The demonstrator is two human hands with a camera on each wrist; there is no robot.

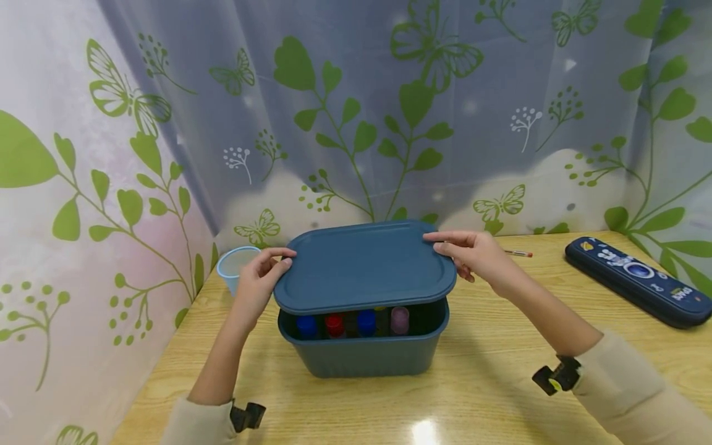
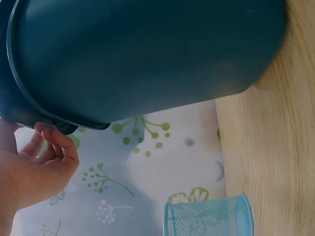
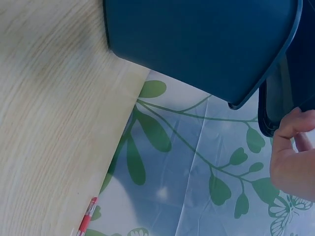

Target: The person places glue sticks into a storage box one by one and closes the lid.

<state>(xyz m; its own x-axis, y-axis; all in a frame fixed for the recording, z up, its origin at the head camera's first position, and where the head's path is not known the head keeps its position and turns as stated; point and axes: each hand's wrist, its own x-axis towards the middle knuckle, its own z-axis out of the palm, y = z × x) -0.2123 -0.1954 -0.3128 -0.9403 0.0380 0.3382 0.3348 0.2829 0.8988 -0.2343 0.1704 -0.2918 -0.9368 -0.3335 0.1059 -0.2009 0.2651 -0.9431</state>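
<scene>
A dark blue lid (image 1: pixel 364 266) is tilted over a matching plastic storage box (image 1: pixel 369 358), with a gap along the front. Through that gap show several bottles with coloured caps, among them a red cap (image 1: pixel 335 325) and a blue cap (image 1: pixel 366 322). My left hand (image 1: pixel 260 281) grips the lid's left end between thumb and fingers. At the other end my right hand (image 1: pixel 473 256) pinches the lid's right edge, its index finger lying along the top. In the right wrist view the lid (image 3: pixel 269 110) stands apart from the box wall (image 3: pixel 197 44).
A light blue mesh cup (image 1: pixel 236 264) stands behind my left hand. On the right lies a dark blue pencil case (image 1: pixel 639 278) with a space print. A red-tipped pen (image 1: pixel 518 253) rests near the back edge of the wooden table (image 1: pixel 489 395). Patterned curtains border the table.
</scene>
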